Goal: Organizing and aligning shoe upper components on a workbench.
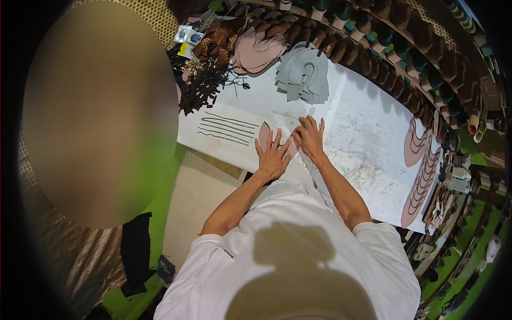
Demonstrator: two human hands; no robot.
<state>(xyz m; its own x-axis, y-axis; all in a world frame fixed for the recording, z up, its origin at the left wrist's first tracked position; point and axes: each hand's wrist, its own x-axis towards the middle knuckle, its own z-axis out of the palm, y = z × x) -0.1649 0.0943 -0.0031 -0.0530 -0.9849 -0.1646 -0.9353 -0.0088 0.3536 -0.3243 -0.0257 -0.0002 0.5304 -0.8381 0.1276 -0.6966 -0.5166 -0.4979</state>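
A pink insole-shaped piece [292,149] lies on the white worktable, partly covered by my hands. My left hand [272,159] rests flat across it with the fingers spread, so its middle is hidden. Over the piece's right edge is my right hand [311,137]; its thumb and a fingertip come together there while other fingers stand raised. Whatever that pinch holds is too small to make out. Left of my left hand, several thin dark strips [228,128] lie in rows on a pale sheet.
Beyond my hands are stacked grey cut pieces [304,74], pink pieces [258,50] and a dark tangle of strips [204,85]. Pink insoles with dark edging [423,178] overlap at the table's right end. Shoe lasts [368,61] line the back racks. A large blurred area covers the left.
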